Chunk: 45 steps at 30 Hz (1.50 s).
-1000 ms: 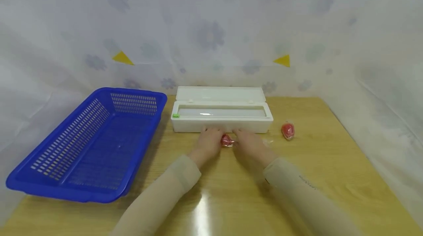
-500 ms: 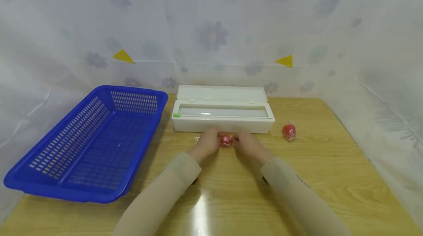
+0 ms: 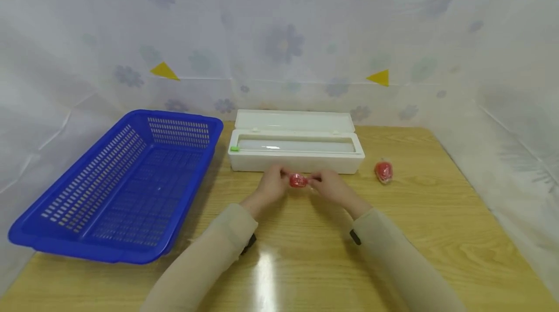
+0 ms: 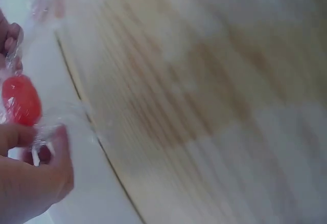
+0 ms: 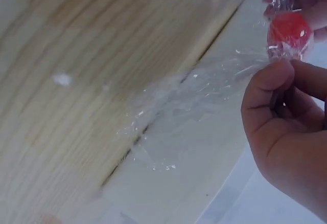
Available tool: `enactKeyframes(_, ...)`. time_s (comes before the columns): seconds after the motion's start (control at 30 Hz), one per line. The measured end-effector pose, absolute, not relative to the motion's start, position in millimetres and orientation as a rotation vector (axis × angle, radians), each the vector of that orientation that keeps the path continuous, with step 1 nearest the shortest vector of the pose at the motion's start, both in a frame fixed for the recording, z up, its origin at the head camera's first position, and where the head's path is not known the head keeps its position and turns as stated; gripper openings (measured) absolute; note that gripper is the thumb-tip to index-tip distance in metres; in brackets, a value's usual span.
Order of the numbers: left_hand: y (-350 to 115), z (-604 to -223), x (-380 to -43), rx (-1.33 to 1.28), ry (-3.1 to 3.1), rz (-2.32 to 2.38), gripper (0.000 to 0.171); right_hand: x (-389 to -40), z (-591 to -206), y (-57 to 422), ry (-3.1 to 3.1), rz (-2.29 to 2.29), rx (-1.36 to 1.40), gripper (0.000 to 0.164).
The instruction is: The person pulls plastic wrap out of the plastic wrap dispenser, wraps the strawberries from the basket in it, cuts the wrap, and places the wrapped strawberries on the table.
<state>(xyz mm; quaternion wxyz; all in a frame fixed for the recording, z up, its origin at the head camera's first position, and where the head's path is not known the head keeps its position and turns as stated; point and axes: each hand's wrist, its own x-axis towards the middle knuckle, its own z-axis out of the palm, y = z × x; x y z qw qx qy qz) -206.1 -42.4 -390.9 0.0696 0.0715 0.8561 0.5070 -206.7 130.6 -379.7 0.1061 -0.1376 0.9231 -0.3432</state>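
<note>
Between both hands hangs a small red, fruit-like piece (image 3: 298, 180) wrapped in clear cling film; its exact kind is hard to tell. My left hand (image 3: 271, 186) pinches the gathered film at the piece's left side. The gathered film on the other side is pinched by my right hand (image 3: 334, 188). In the right wrist view, a loose tail of cling film (image 5: 189, 101) trails from the right thumb and fingers. Just behind the hands stands a white cling film dispenser (image 3: 297, 163), lid (image 3: 295, 121) raised, with a roll (image 3: 297, 146) inside.
Another red wrapped piece (image 3: 384, 172) lies on the wooden table (image 3: 419, 234) to the right of the dispenser. A large blue plastic basket (image 3: 118, 255) takes up the left side. Behind the table hangs a flowered sheet (image 3: 279, 21) with two yellow triangles.
Both hands have drawn slightly apart at the wrapped piece, and it now shows fully between them. One second ago the hands were lower against the table and the dispenser front.
</note>
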Motion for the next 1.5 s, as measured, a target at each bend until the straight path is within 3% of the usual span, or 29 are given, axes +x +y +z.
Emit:
enactKeyframes(0.47,-29,-375,-208,-0.340,1.709,2.417,0.039,-192,-362,115,2.661,-1.379,-0.119,0.026)
enactKeyframes(0.6,-28,-370,-206,-0.342,1.436,2.489,0.043,-189,-365,110,2.663,-1.477,-0.080,0.024)
enactKeyframes(0.73,-23,-367,-203,-0.301,1.299,2.525,0.035,-187,-369,106,2.644,-1.585,-0.055,0.021)
enactKeyframes(0.9,-13,-365,-199,-0.213,1.481,2.530,0.021,-186,-370,104,2.647,-1.642,-0.057,0.022)
enactKeyframes(1.1,-10,-363,-199,-0.228,1.620,2.550,0.020,-183,-371,107,2.744,-1.526,-0.139,0.028)
enactKeyframes(1.23,-11,-361,-202,-0.271,1.577,2.606,0.014,-181,-375,109,2.829,-1.474,-0.184,0.022)
enactKeyframes(1.5,-17,-360,-196,-0.219,1.579,2.400,0.033,-189,-382,111,2.601,-1.819,0.000,0.018)
